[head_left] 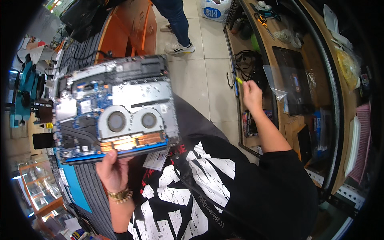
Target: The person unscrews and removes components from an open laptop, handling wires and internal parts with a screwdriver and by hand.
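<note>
An opened laptop chassis (pixel 152 96) shows its blue circuit board, two fans, copper heat pipes and silver plates. My left hand (pixel 114 170) grips it by the lower edge, thumb on the rim and the other fingers partly hidden underneath, with a beaded bracelet on the wrist. My right hand (pixel 252 96) is out to the right, closed on a small tool with a yellow-green handle (pixel 240 81), probably a screwdriver, near the front of the shelving. A white card (pixel 154 160) on a black lanyard hangs against my shirt below the laptop.
A person's legs (pixel 178 32) stand beyond the laptop beside an orange cabinet (pixel 124 28). A grey mat-covered counter (pixel 90 180) runs along my left, with a teal machine (pixel 24 96). On my right, shelving (pixel 328 120) holds a dark panel (pixel 292 80), orange-handled scissors (pixel 263 22) and bags.
</note>
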Motion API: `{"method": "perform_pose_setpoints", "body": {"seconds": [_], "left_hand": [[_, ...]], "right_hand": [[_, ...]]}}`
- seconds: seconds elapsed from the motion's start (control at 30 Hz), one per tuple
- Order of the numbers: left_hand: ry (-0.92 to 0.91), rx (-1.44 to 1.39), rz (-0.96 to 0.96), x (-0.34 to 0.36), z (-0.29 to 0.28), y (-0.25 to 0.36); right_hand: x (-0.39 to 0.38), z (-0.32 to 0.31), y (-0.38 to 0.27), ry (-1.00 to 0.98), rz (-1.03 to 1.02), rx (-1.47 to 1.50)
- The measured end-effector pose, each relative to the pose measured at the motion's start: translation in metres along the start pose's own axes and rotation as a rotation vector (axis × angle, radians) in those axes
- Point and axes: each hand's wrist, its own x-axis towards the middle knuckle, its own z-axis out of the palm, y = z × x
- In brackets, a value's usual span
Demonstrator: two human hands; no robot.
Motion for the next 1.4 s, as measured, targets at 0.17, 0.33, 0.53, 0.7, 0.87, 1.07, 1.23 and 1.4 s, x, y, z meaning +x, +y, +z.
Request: {"method": "perform_pose_setpoints", "body": {"seconds": [0.17, 0.33, 0.53, 0.7, 0.87, 1.07, 1.23, 1.4], "left_hand": [[-0.029, 0.038, 0.128, -0.014, -0.05, 0.056], [-0.06, 0.003, 0.196, -0.048, -0.085, 0.102], [0.05, -0.086, 0.258, -0.124, -0.13, 0.122], [0.215, -0.081, 0.31, -0.146, -0.099, 0.126], [0.315, 0.051, 0.414, -0.182, -0.15, 0.142], [0.146, 0.041, 0.45, -0.154, -0.172, 0.157], [0.066, -0.038, 0.54, -0.137, -0.168, 0.173], [-0.116, -0.149, 0.484, -0.139, -0.158, 0.166]], "right_hand": [[-0.054, -0.003, 0.003, -0.057, -0.035, -0.114], [0.024, -0.039, -0.122, 0.118, -0.178, 0.052], [0.152, 0.033, -0.354, 0.372, -0.672, 0.402], [0.184, 0.035, -0.419, 0.39, -0.744, 0.697], [0.198, 0.006, -0.407, 0.279, -0.783, 0.666], [0.176, -0.034, -0.348, 0.149, -0.577, 0.784], [0.139, -0.078, -0.291, 0.152, -0.447, 0.805], [0.096, -0.094, -0.275, 0.155, -0.445, 0.693]]}}
